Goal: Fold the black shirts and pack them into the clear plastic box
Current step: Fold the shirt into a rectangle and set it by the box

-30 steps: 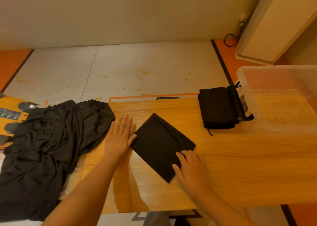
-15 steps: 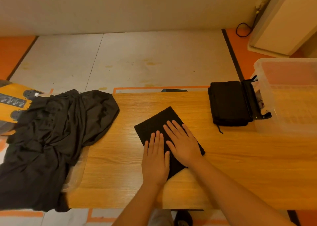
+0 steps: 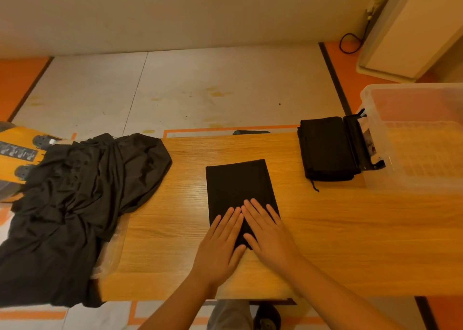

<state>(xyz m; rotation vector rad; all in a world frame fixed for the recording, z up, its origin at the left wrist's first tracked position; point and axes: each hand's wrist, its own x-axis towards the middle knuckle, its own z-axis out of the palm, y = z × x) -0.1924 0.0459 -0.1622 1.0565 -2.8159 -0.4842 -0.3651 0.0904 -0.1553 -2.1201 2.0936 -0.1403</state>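
A folded black shirt lies as a neat rectangle in the middle of the wooden table. My left hand and my right hand lie flat side by side on its near end, fingers straight, pressing it down. A second folded black shirt rests at the far right of the table, next to the clear plastic box. A heap of unfolded black shirts covers the table's left end and hangs over the edge.
A black latch sits on the box's left side, touching the second folded shirt. An orange object with black print lies behind the heap. A white cabinet stands on the floor at the back right.
The folded shirt has turned from a diagonal lie to square with the table. Both hands came together onto it and slid back to its near end.
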